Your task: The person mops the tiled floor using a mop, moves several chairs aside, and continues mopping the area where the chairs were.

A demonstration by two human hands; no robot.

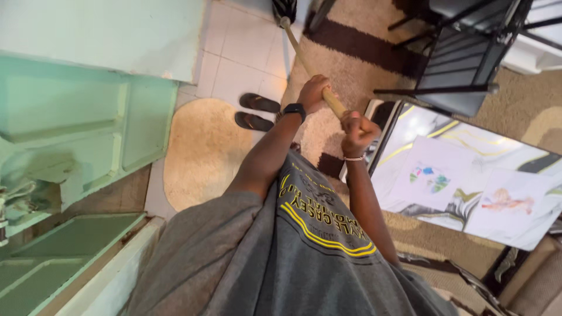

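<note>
A grey T-shirt (304, 257) with yellow lettering fills the bottom of the view, and both bare arms reach away from it to a wooden broom handle (310, 70). The left hand (313, 93), with a black watch (294, 110) at its wrist, has its grip wrapped fully around the handle, farther up the stick toward the dark broom head (285, 9). The right hand (358, 131), with a thin bracelet (353, 158) at its wrist, is fisted tight around the near end of the handle, just below the left grip. The handle slants away from both grips over a beige and brown rug (345, 35), its head resting by the white tiled floor (240, 47). Left of the left grip lie a pair of black flip-flops (256, 112) beside a round cream mat (202, 152). Right of the right grip sits a marbled counter (497, 146) carrying paper drawings (430, 178). A black chair (462, 64) stands beyond it.
</note>
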